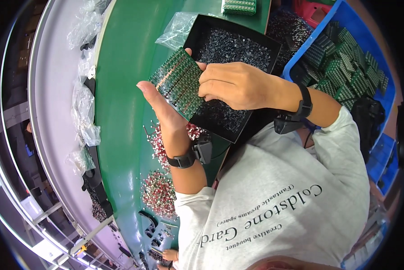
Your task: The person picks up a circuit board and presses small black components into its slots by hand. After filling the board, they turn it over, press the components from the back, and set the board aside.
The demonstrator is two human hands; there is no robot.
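Observation:
My left hand (167,109) supports a green circuit board panel (178,76) with rows of small parts on it. The thumb stands out to the left, while fingertips show at the panel's far edge. From the right, my right hand (235,85) has its fingers curled and pinched against the panel's right side. Whatever may be between those fingertips is hidden. Under both hands lies a black tray (261,37) holding many small black pieces (229,47); the panel is tilted above the tray's left side.
Piles of red-and-white small parts (159,193) lie on the green table (121,112). A clear plastic bag (177,31) is beside the tray, and stacked green boards (239,6) stand beyond. At right, a blue bin (296,56) holds many boards. Another person's hand (169,255) shows at the bottom.

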